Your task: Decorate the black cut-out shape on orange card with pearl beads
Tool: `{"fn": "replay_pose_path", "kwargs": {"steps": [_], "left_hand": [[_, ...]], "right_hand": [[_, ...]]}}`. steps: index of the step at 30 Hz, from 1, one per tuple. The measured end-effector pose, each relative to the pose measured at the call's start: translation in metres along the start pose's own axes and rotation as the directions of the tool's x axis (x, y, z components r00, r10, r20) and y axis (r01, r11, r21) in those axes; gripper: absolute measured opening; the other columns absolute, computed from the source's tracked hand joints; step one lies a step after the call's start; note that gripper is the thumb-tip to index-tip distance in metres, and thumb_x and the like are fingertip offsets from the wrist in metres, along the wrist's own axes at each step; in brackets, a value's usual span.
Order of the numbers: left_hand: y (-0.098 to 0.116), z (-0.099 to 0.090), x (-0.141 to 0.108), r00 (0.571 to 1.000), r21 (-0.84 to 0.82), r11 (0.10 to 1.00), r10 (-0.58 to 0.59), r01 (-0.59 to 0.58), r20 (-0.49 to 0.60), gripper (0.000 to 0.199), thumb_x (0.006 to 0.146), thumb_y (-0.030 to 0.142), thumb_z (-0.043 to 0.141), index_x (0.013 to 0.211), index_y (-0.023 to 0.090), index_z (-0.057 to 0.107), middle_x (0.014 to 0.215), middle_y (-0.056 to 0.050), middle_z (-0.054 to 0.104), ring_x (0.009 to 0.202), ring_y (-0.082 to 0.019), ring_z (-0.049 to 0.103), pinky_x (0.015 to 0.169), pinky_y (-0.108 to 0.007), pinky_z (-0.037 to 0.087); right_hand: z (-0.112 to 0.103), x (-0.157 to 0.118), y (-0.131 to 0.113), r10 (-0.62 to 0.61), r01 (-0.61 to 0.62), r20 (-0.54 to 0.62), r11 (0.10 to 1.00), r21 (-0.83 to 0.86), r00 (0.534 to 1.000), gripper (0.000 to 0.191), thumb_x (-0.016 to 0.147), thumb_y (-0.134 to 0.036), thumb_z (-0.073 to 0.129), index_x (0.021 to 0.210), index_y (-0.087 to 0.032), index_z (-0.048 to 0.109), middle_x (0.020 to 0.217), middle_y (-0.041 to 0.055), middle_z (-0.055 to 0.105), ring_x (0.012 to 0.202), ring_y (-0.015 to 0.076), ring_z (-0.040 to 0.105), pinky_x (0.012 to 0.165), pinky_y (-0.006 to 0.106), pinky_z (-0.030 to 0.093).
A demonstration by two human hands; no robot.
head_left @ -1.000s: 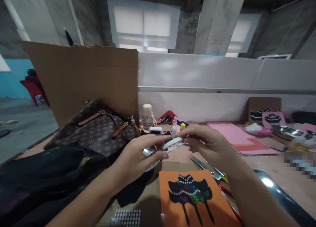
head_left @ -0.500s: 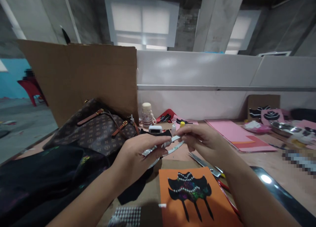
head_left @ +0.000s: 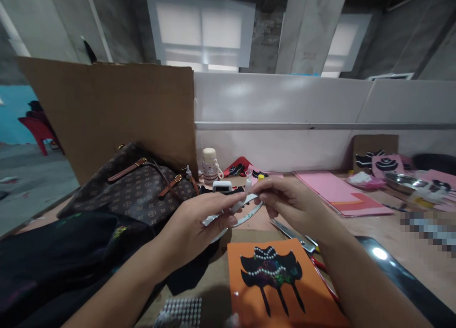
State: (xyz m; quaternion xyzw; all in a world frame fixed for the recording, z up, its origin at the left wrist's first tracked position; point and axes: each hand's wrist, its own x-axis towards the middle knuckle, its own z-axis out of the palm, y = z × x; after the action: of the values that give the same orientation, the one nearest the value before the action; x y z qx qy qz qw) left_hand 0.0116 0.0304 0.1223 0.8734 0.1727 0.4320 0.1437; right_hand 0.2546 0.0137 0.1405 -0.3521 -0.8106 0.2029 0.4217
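Note:
Between my two hands is a white roll of tape (head_left: 246, 218) with small green print on its inner side, held above the table. My left hand (head_left: 204, 218) grips one side of it between thumb and fingers. At its far edge, my right hand (head_left: 290, 199) pinches the white strip with thumb and fingertips. Just below lies an orange sheet (head_left: 238, 304) bearing a black pagoda-like cut-out (head_left: 272, 268) trimmed with rows of white beads. A sheet of bead stickers (head_left: 183, 310) lies to its left. Scissors (head_left: 294, 235) with red and yellow handles rest partly under my right forearm.
A brown handbag (head_left: 142, 192) and dark cloth (head_left: 71, 252) fill the left side. Behind my hands stand a bottle (head_left: 210, 165) and a small white device (head_left: 222, 187). Pink sheets (head_left: 320, 188), a metal bowl (head_left: 406, 183) and a dark phone-like slab (head_left: 395, 275) lie right.
The whole view has shifted slightly, so most things appear a little further left. Both hands keep the same hold on the roll of tape.

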Motion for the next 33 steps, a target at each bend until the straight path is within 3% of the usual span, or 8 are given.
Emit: {"fn": "replay_pose_path", "kwargs": {"steps": [3, 11, 16, 19, 23, 28, 33], "left_hand": [[0.001, 0.002, 0.001, 0.998, -0.025, 1.000, 0.000, -0.001, -0.057, 0.035, 0.092, 0.010, 0.063, 0.124, 0.024, 0.067, 0.106, -0.001, 0.076, 0.092, -0.011, 0.071, 0.082, -0.017, 0.054], [0.002, 0.002, -0.006, 0.994, 0.016, 0.995, -0.098, 0.098, -0.046, 0.028, 0.092, 0.018, 0.064, 0.113, 0.035, 0.068, 0.107, 0.006, 0.076, 0.094, -0.012, 0.072, 0.082, -0.016, 0.056], [0.005, 0.005, -0.006, 0.992, -0.124, 0.985, -0.124, 0.118, -0.040, 0.025, 0.095, 0.017, 0.059, 0.114, 0.034, 0.065, 0.132, 0.001, 0.064, 0.127, -0.020, 0.058, 0.103, -0.029, 0.051], [0.008, 0.006, -0.004, 0.991, -0.200, 0.974, -0.123, 0.111, -0.048, 0.026, 0.096, 0.016, 0.059, 0.114, 0.033, 0.064, 0.136, -0.001, 0.060, 0.134, -0.023, 0.052, 0.100, -0.030, 0.053], [0.005, 0.009, -0.006, 0.988, -0.291, 0.947, -0.153, 0.139, -0.026, 0.032, 0.095, 0.015, 0.061, 0.121, 0.035, 0.062, 0.135, -0.004, 0.058, 0.126, -0.024, 0.056, 0.090, -0.029, 0.057], [-0.002, 0.008, -0.009, 0.962, -0.325, 0.906, -0.261, 0.273, 0.081, 0.063, 0.095, 0.023, 0.064, 0.148, 0.042, 0.038, 0.133, -0.005, 0.057, 0.086, -0.013, 0.066, 0.082, -0.028, 0.059], [-0.001, 0.002, -0.005, 0.977, -0.188, 0.960, -0.197, 0.209, 0.079, 0.044, 0.092, 0.023, 0.067, 0.135, 0.032, 0.060, 0.117, -0.003, 0.066, 0.091, -0.013, 0.067, 0.086, -0.024, 0.055]], "right_hand": [[0.002, 0.000, 0.002, 0.010, -0.008, -0.028, 0.997, 0.075, 1.000, 0.015, 0.096, -0.015, 0.052, 0.105, -0.020, 0.064, 0.076, -0.0027, 0.059, 0.055, 0.0082, 0.054, 0.052, 0.023, 0.047], [0.004, 0.004, 0.010, 0.031, -0.022, -0.047, 0.981, 0.190, 0.998, 0.011, 0.095, -0.018, 0.054, 0.102, -0.020, 0.062, 0.078, -0.0028, 0.062, 0.053, 0.0064, 0.055, 0.050, 0.020, 0.048], [0.002, 0.004, 0.018, 0.036, -0.023, -0.044, 0.965, 0.260, 0.998, 0.010, 0.097, -0.022, 0.052, 0.103, -0.022, 0.059, 0.078, -0.0036, 0.062, 0.052, 0.0059, 0.055, 0.050, 0.020, 0.047], [0.001, 0.004, 0.019, 0.037, -0.026, -0.032, 0.960, 0.278, 0.999, 0.009, 0.098, -0.024, 0.052, 0.103, -0.022, 0.059, 0.079, -0.0034, 0.062, 0.052, 0.0060, 0.055, 0.050, 0.021, 0.047], [0.001, 0.004, 0.016, 0.051, -0.051, 0.008, 0.964, 0.261, 0.999, 0.009, 0.098, -0.022, 0.052, 0.103, -0.021, 0.059, 0.079, -0.0024, 0.063, 0.053, 0.0065, 0.055, 0.052, 0.022, 0.046], [0.000, 0.003, 0.015, 0.052, -0.061, 0.047, 0.972, 0.228, 0.998, 0.010, 0.098, -0.022, 0.052, 0.101, -0.020, 0.061, 0.079, -0.0022, 0.061, 0.055, 0.0069, 0.056, 0.053, 0.022, 0.047], [-0.002, 0.003, 0.016, 0.061, -0.068, 0.037, 0.974, 0.218, 0.997, 0.011, 0.099, -0.026, 0.052, 0.104, -0.020, 0.061, 0.079, -0.0025, 0.059, 0.055, 0.0072, 0.057, 0.053, 0.023, 0.047]]}}
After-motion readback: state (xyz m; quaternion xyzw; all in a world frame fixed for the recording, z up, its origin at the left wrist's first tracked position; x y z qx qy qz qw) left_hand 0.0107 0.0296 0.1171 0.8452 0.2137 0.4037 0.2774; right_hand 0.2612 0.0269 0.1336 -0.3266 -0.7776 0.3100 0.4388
